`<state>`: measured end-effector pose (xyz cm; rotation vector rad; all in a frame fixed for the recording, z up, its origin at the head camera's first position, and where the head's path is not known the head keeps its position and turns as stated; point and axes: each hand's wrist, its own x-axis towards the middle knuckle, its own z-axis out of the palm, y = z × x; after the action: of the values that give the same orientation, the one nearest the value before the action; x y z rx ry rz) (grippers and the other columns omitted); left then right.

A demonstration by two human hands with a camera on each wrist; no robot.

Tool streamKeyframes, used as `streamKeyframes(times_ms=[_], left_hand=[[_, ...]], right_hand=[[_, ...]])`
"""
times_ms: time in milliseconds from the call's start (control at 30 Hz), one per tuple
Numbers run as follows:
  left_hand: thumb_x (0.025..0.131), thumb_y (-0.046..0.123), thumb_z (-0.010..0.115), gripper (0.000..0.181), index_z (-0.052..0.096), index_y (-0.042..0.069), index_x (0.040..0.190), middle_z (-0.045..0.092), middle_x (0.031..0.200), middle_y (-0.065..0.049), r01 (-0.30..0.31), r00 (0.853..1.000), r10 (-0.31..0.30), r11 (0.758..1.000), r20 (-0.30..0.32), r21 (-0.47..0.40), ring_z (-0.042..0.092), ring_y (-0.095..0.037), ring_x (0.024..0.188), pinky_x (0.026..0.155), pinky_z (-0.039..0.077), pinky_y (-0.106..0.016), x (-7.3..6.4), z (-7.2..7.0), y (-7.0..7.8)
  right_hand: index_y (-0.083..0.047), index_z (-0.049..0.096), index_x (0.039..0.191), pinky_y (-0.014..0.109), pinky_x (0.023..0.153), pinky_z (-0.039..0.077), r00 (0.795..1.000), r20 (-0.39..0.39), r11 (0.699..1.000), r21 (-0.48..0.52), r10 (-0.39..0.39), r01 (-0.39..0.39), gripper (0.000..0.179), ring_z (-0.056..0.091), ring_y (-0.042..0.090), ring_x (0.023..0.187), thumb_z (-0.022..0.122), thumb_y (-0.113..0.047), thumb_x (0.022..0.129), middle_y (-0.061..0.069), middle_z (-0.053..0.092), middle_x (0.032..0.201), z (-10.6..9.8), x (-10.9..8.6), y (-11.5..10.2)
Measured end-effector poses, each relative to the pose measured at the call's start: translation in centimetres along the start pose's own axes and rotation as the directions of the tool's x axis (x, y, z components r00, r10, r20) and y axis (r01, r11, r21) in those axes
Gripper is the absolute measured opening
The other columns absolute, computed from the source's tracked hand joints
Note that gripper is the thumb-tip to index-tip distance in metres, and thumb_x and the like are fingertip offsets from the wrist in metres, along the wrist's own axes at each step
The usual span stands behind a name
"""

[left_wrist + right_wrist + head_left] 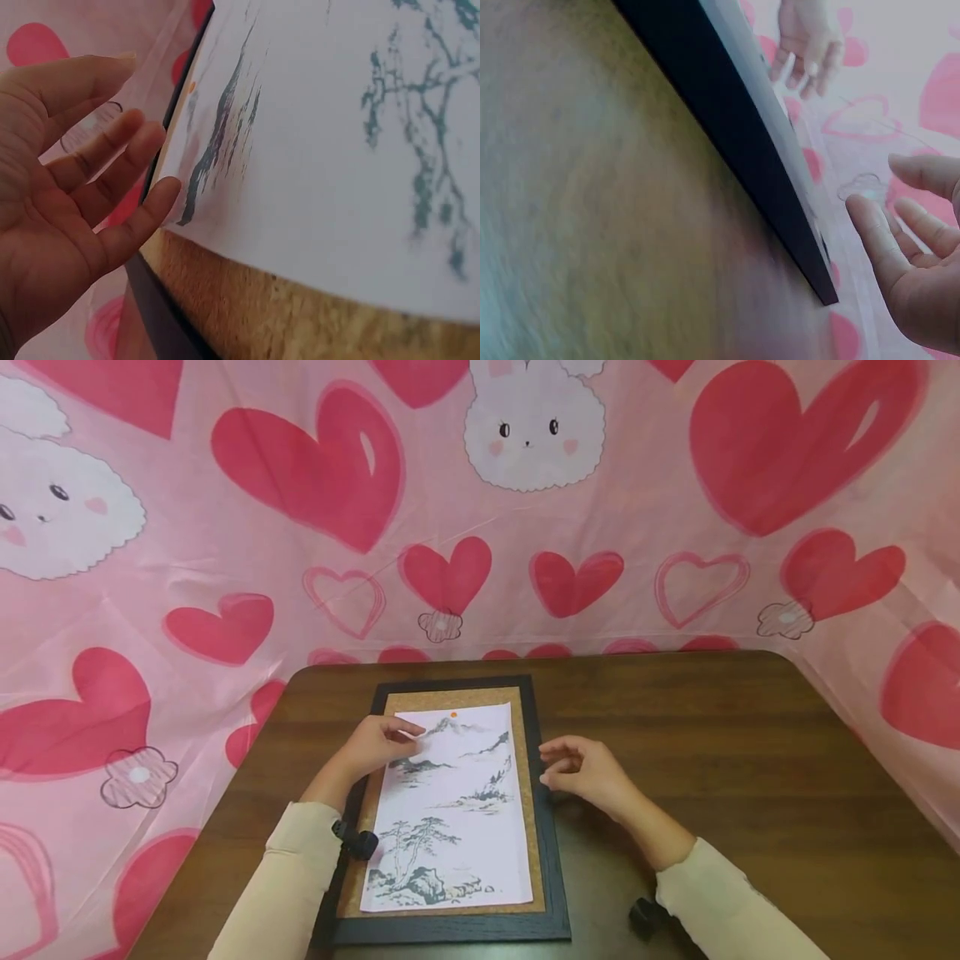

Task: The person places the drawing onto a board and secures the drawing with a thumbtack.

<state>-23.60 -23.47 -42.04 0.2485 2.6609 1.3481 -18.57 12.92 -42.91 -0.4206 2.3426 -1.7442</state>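
Note:
An ink landscape print [450, 793] on white paper lies on a cork board [442, 700] with a black frame [551, 860]. One orange pushpin [453, 715] sits at the paper's top edge. Over the upper left of the print hovers my left hand [378, 745], fingers loosely bent and holding nothing; the left wrist view shows the same hand [82, 165] apart from the paper. Just past the frame's right side is my right hand [592, 772], its fingers relaxed. In the right wrist view nothing lies between that hand's fingers [877, 236].
The board lies on a dark brown wooden table [712, 760]. Behind the table hangs a pink cloth [525, 527] printed with hearts and rabbits. A small black wrist camera [365, 845] is strapped at the left wrist, another black device [645, 917] at the right sleeve.

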Motion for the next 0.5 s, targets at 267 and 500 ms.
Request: streamKeyframes(times_ms=[267,500], left_hand=[[0.081,0.007,0.078,0.03,0.072,-0.001,0.11,0.068,0.102,-0.018,-0.088,0.992,0.086,0.996,-0.097,-0.015,0.065,-0.026,0.089,0.07,0.055,-0.03,-2.9,-0.7,-0.4],[0.08,0.002,0.078,0.031,0.07,-0.007,0.109,0.067,0.103,-0.025,-0.168,0.977,0.151,0.98,-0.147,-0.109,0.065,-0.022,0.085,0.07,0.055,-0.025,-5.3,-1.3,-1.5]], right_hand=[[-0.003,0.064,0.119,0.029,0.076,0.055,0.998,-0.049,0.997,-0.065,-0.05,0.047,0.044,0.066,0.023,0.094,0.08,-0.019,0.082,0.02,0.066,0.113,-2.2,-1.3,-0.1],[-0.005,0.064,0.118,0.028,0.078,0.055,0.991,-0.09,0.992,-0.088,-0.102,0.094,0.04,0.067,0.021,0.094,0.078,-0.019,0.084,0.02,0.067,0.11,-4.5,-2.6,-0.4]])
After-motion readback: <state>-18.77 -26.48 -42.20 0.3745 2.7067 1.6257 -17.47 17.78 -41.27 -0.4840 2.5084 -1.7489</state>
